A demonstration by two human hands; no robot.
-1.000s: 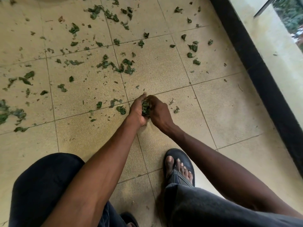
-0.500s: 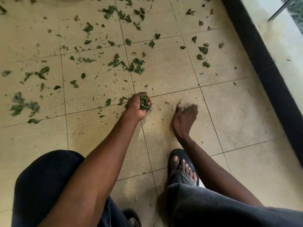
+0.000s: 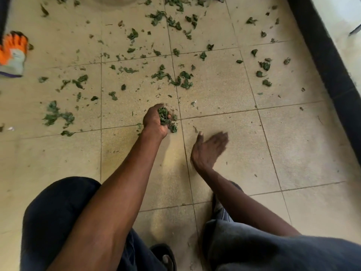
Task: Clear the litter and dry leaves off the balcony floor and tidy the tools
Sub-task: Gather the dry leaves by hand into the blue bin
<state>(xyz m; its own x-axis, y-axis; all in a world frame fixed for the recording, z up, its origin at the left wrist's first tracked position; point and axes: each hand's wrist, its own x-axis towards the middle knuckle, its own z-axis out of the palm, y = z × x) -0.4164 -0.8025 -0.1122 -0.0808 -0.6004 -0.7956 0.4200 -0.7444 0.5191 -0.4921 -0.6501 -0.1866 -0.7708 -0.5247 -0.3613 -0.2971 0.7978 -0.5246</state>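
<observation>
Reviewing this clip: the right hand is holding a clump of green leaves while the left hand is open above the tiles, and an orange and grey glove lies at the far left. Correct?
Not quite: the hands are swapped. The head view shows the left hand holding the clump of green leaves, while the right hand is open above the tiles. The orange and grey glove does lie at the far left.

Bare forearms, dark navy trousers over both knees, a dark open-toed sandal.
</observation>
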